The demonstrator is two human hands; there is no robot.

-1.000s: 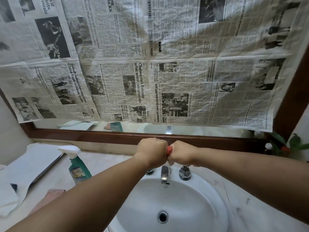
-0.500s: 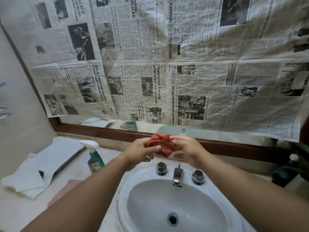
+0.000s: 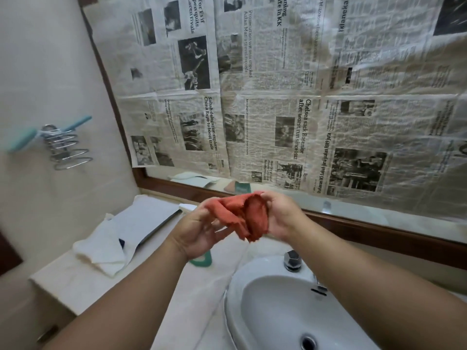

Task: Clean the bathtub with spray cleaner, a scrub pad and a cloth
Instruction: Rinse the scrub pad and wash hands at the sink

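Cloth (image 3: 242,215), red & bunched, is held up over the counter beside the sink (image 3: 233,299). The left hand (image 3: 202,231) pinches one end; the right hand (image 3: 280,218) grips the other, fingers curled into the fabric. Behind the left wrist pokes the green base of the spray bottle (image 3: 201,260). Farther back, newspaper (image 3: 278,109) covers the mirror. Risk: the left pinch looks loose, so the cloth could slip & drop. A swinging forearm could also tip the bottle.
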